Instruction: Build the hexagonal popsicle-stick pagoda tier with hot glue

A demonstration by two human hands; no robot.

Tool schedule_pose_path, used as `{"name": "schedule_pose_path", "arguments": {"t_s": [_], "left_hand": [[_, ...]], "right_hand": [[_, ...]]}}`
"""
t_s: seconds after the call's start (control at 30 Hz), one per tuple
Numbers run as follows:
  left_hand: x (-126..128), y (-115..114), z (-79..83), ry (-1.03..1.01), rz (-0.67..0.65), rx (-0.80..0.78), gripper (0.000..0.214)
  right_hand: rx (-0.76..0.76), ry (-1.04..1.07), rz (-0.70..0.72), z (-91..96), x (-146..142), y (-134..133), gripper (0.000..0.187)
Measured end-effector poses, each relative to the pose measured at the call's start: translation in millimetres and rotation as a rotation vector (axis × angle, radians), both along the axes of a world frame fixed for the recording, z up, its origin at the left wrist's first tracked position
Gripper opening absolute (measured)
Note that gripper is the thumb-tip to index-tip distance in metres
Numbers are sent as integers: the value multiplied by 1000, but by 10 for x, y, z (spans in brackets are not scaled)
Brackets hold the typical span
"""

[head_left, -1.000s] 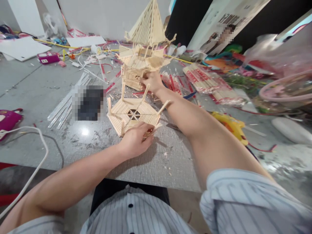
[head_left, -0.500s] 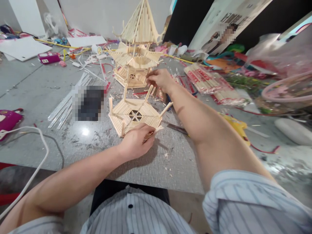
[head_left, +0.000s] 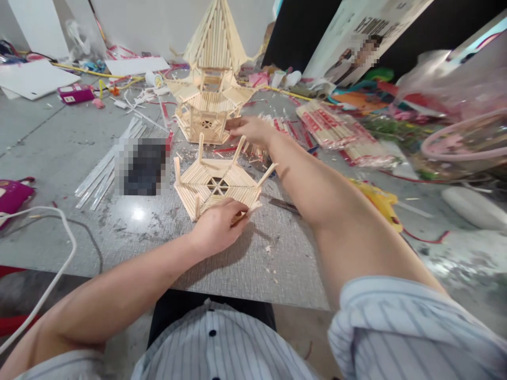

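Note:
A hexagonal base (head_left: 194, 184) of light wooden sticks, with short upright posts at its corners and a spoked opening in the middle, lies on the table before me. My left hand (head_left: 219, 224) is closed on its near right edge, which the fingers partly hide. Behind it stands a tiered pagoda model (head_left: 214, 45) of the same sticks, with a pointed roof and upturned eaves. At the lower right corner of the pagoda, my right hand (head_left: 253, 131) has its fingers closed on the bottom tier; the fingertips are partly hidden.
Loose sticks (head_left: 255, 151) and red-white stick packets (head_left: 327, 125) lie beyond my right arm. Clear glue-stick-like rods (head_left: 109, 161) and a blurred dark rectangle (head_left: 144, 166) are at left. A yellow tool (head_left: 376, 203) and a dark flat strip (head_left: 284, 206) sit right; a white cable (head_left: 73, 237) crosses the left edge.
The pagoda has turned and shifted slightly left, so one roof face now points more toward me. My right hand moved left with its lower corner. My left hand stays on the hexagonal base.

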State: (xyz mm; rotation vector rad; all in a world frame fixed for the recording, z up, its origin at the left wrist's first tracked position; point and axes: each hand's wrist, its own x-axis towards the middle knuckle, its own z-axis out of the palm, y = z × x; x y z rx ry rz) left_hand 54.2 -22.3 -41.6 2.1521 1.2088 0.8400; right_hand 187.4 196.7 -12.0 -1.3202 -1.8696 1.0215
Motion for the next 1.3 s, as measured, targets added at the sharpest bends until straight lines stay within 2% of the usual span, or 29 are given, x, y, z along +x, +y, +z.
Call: {"name": "schedule_pose_path", "arguments": {"t_s": [0.13, 0.27, 0.33, 0.47, 0.57, 0.67, 0.77, 0.9, 0.97, 1.07, 1.3], "left_hand": [[31, 9, 5, 76, 19, 3, 7], [50, 28, 22, 95, 29, -6, 1], [50, 30, 52, 115, 39, -12, 3], [26, 17, 129, 173, 77, 5, 13], [-7, 13, 158, 174, 97, 42, 20], [-40, 27, 144, 172, 108, 83, 15], [-68, 49, 108, 169, 111, 108, 10], [-90, 66, 78, 150, 89, 120, 12], [-92, 69, 73, 131, 80, 111, 12], [-88, 73, 71, 102, 66, 115, 12], [-101, 91, 64, 103, 105, 110, 10]], "right_hand": [[-6, 31, -95, 46, 50, -73, 31], [9, 73, -183, 179, 313, -226, 24], [7, 83, -242, 294, 509, -402, 21], [106, 59, -400, 515, 909, -922, 15], [216, -3, -476, 560, 1152, -1303, 10], [265, -257, -551, 466, 1308, -1546, 12], [240, -464, -555, 285, 1350, -1630, 13], [84, -775, -506, 28, 1256, -1593, 19], [12, -850, -463, -73, 1195, -1559, 24], [3, -907, -436, -164, 1139, -1528, 29], [12, -945, -375, -119, 1021, -1591, 36]]}}
